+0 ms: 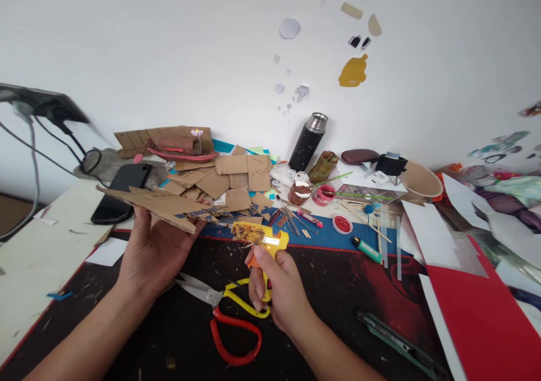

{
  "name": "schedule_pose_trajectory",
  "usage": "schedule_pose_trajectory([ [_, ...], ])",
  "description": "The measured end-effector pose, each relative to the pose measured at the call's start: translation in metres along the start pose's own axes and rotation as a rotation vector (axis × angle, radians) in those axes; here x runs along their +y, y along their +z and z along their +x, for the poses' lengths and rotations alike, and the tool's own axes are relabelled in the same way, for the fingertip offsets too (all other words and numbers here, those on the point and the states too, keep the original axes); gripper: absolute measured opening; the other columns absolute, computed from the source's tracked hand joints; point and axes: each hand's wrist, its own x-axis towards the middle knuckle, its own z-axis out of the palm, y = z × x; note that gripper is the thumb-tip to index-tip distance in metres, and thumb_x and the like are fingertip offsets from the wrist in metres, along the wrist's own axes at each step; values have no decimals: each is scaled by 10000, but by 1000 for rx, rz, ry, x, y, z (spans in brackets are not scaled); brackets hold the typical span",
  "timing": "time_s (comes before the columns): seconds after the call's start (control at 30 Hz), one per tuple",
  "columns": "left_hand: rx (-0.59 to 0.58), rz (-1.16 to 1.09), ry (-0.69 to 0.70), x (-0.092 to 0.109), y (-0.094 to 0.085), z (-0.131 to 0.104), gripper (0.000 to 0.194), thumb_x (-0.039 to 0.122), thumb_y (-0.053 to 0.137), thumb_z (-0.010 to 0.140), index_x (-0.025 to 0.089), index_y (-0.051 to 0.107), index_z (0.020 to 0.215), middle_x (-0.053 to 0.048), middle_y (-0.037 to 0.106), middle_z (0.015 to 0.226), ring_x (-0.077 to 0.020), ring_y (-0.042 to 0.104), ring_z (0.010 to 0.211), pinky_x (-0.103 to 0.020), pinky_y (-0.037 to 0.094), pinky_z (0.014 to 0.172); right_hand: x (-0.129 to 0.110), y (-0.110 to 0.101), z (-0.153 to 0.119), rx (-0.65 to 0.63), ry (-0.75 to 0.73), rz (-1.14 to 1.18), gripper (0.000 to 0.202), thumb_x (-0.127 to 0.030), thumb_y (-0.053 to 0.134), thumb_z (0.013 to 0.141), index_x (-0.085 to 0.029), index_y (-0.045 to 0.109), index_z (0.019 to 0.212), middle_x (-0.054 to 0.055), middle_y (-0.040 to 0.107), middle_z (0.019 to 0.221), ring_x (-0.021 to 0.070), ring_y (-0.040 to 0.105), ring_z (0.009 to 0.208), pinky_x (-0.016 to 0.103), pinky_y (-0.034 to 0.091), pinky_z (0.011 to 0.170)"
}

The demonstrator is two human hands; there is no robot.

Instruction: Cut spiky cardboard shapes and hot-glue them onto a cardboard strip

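Note:
My left hand (158, 251) holds up a flat, jagged-edged piece of cardboard (156, 205) from below, fingers partly hidden behind it. In my right hand (274, 279) is a yellow glue gun (270, 239), its stained front end pointing left at the cardboard's right end. Whether the nozzle touches the cardboard is too small to tell. Below the two hands, scissors (214, 297) with one red and one yellow handle lie on the dark mat (321, 324).
Behind are cardboard scraps (232, 172), a model boat (181, 150), a black flask (308, 138) and small paint pots (299, 192). A phone (120, 192) lies at left. At right are a green cutter (397, 341), a teal marker (367, 249) and red paper (482, 313).

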Motion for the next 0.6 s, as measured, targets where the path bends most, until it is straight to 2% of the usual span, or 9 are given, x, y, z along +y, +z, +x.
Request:
schedule_pose_trajectory([
  [0.3, -6, -20, -10, 0, -7, 1, 503, 658, 743, 1101, 400, 773, 1533, -64, 868, 1507, -340, 848, 1342, -499, 750, 1056, 3, -1, 1, -14, -5, 15, 738, -890, 923, 823, -187, 704, 873, -107, 471, 443, 85, 420, 332, 193, 278, 364],
  [0.47, 4, -13, -20, -1, -4, -1, 506, 597, 803, 1079, 462, 762, 1565, -34, 861, 1521, -348, 818, 1396, -504, 751, 1060, 2, 0, 1, -3, -2, 0, 701, -863, 912, 854, -198, 688, 868, -106, 472, 441, 90, 424, 334, 198, 285, 366],
  [0.6, 34, -2, -3, -1, -1, -2, 487, 618, 741, 1112, 441, 764, 1566, -36, 866, 1509, -330, 832, 1365, -494, 751, 1057, 2, -1, 1, -14, 3, 0, 728, -888, 909, 832, -190, 706, 871, -105, 471, 449, 92, 428, 339, 203, 285, 374],
])
